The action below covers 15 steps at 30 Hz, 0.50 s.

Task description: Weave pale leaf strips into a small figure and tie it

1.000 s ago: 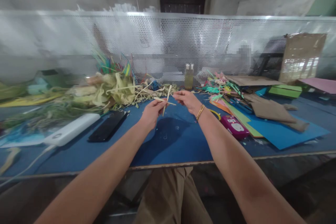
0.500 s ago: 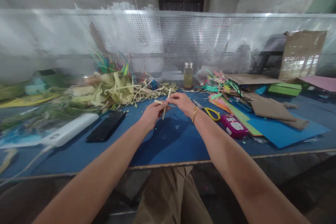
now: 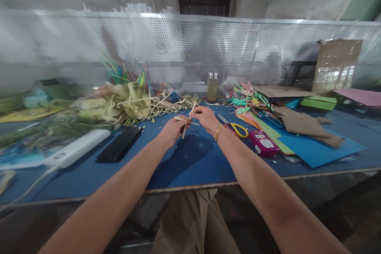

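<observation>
Above the middle of the blue table, my left hand [image 3: 175,130] is closed on crossed pale strips [image 3: 183,131], which look like dried leaf or straw. Their ends stick out on several sides of the fingers. My right hand [image 3: 205,117], with a gold bracelet [image 3: 218,131] at the wrist, pinches the upper end of one strip close to the left fingertips. Where the strips cross is partly hidden by the fingers. Right of this hand lie scissors with yellow handles [image 3: 239,130] and a magenta box-shaped item [image 3: 263,143].
A heap of pale dried leaves [image 3: 131,101] lies at back left, near a black phone [image 3: 119,145] and a white power bank [image 3: 77,149]. A bottle [image 3: 212,87] stands by the perforated metal screen [image 3: 166,43]. Blue paper [image 3: 321,151] and cardboard [image 3: 303,121] lie right.
Both hands stay together around the strips. The right fingertips have drawn slightly apart from the left ones, and the strips are tilted a little differently. The view has shifted slightly.
</observation>
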{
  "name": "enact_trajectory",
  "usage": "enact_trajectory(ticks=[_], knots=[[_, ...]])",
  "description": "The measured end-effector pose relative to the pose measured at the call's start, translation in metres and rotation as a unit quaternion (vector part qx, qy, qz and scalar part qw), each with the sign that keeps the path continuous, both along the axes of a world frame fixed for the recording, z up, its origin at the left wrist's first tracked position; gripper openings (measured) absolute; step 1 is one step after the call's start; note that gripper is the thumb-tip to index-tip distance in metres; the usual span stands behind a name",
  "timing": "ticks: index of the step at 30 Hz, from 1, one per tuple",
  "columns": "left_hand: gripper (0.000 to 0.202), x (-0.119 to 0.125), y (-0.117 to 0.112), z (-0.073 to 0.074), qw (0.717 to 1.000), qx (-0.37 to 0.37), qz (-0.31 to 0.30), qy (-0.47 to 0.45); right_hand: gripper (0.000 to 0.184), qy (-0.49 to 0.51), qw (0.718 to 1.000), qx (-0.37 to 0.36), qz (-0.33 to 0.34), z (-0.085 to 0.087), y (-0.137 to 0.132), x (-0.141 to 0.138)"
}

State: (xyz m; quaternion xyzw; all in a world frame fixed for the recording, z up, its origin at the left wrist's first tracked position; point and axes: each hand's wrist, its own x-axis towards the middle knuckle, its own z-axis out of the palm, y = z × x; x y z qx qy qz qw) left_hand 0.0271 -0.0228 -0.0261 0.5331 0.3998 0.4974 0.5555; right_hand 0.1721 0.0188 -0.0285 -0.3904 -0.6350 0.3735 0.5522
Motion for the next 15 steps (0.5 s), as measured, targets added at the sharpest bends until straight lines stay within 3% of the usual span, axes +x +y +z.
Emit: enact_trajectory(ticks=[3,9,15], knots=[[0.022,-0.001,0.001,-0.002,1.0,0.001,0.008,-0.014,0.021,0.001,1.0,-0.001,0.017,0.001,-0.001,0.001],[0.034,-0.003,0.003,0.003,0.991,-0.018,0.019,-0.131,0.029,0.03,0.995,-0.058,0.076,0.009,-0.01,0.0],[0.038,-0.003,0.005,0.002,0.989,-0.009,0.032,-0.145,0.028,0.036,0.998,-0.039,0.042,0.004,-0.009,-0.003]])
